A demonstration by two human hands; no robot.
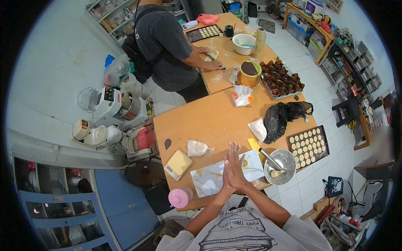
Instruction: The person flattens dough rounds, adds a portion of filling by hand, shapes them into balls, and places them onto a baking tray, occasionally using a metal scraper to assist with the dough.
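Observation:
My left hand point(228, 175) and my right hand point(237, 171) are pressed palm to palm, fingers stretched and dusted with white; anything between the palms is hidden. They are over a white marbled board point(207, 180). Just right of my fingers, a round pale dough piece point(247, 164) sits on the board. A yellow scraper point(255, 144) lies behind it. Farther right, a metal bowl point(282, 158) holds a pale dough lump point(276, 172), with a steel rod point(270, 157) resting across it. A cream scale point(178, 165) and a bag of white powder point(199, 147) are to the left.
A pink lidded container point(180, 198) stands near left. A tray of dough rounds point(305, 146) and black bags point(279, 120) lie right. At the far table point(222, 85), a co-worker point(167, 50) grips a rolling pin beside a tray of brown cupped pastries point(282, 81). Mixers point(115, 104) stand left.

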